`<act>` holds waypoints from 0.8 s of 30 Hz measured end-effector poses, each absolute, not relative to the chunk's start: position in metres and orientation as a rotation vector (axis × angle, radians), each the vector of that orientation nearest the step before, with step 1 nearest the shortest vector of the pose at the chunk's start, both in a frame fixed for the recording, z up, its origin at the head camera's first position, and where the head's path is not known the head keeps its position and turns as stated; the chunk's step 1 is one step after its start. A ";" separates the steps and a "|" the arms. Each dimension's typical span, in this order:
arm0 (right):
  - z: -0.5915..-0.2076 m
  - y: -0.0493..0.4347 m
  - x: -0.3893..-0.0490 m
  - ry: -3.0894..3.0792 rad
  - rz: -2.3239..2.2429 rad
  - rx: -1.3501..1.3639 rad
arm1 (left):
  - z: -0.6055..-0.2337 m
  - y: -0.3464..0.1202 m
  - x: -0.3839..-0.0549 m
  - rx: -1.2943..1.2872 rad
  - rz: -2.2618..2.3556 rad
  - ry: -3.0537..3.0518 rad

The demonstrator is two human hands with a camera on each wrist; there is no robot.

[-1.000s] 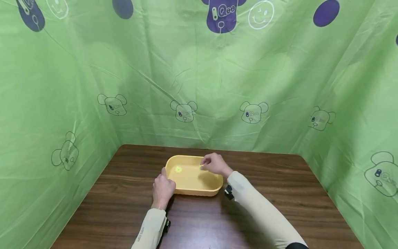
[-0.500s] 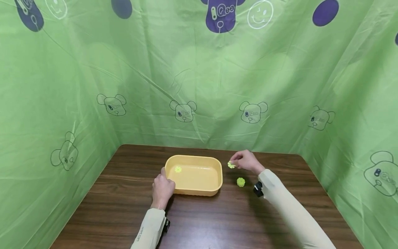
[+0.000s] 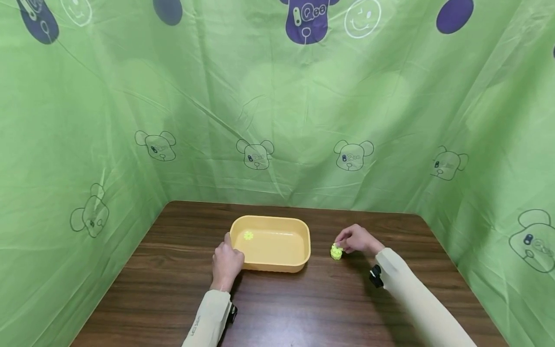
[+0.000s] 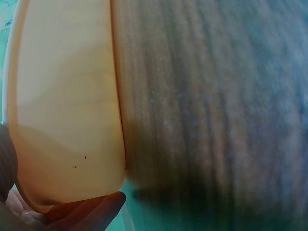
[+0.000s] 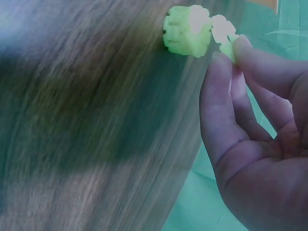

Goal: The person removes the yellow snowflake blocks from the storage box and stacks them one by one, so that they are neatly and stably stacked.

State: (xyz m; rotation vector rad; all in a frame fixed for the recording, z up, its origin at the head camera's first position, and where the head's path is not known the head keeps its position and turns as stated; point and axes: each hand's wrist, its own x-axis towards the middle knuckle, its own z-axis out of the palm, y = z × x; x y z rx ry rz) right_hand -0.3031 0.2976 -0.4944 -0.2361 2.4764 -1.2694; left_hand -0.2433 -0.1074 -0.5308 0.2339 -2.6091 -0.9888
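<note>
At its left end, a yellow oblong plastic tub (image 3: pixel 275 248) is gripped by my left hand (image 3: pixel 227 265). The left wrist view has the fingers (image 4: pixel 98 211) wrapped under the tub's end, thumb side by the rim. Inside the tub, near its far left corner, lies one yellow-green flower-shaped piece (image 3: pixel 248 235). To the right of the tub my right hand (image 3: pixel 359 239) pinches a thin flower-shaped piece (image 5: pixel 224 32) between thumb and fingertips. That piece is tilted, right beside the top of a short stack of similar flower pieces (image 5: pixel 186 32) on the table.
The dark wood-grain table (image 3: pixel 277 308) carries the tub and the stack. A green printed curtain (image 3: pixel 303 115) encloses the table at the back and both sides. Each forearm wears a pale sleeve, with a small black device (image 3: pixel 376 276) at the wrist.
My right hand has left the tub, moving right, then down toward the stack with a flower piece in its fingertips. The stack came into sight. My left hand has stayed on the tub.
</note>
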 end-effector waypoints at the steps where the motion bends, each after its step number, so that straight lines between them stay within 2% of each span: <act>1: -0.495 0.299 -0.303 2.474 -1.270 -0.241 | -0.530 -0.107 -0.243 0.233 -0.988 -2.608; 9: -0.506 0.300 -0.304 2.661 -1.064 -0.391 | -0.530 -0.108 -0.244 0.241 -0.989 -2.620; 19: -0.508 0.298 -0.304 2.727 -0.965 -0.410 | -0.531 -0.108 -0.244 0.218 -0.985 -2.599; 24: -0.507 0.295 -0.303 2.782 -0.766 -0.511 | -0.531 -0.108 -0.244 0.220 -0.982 -2.599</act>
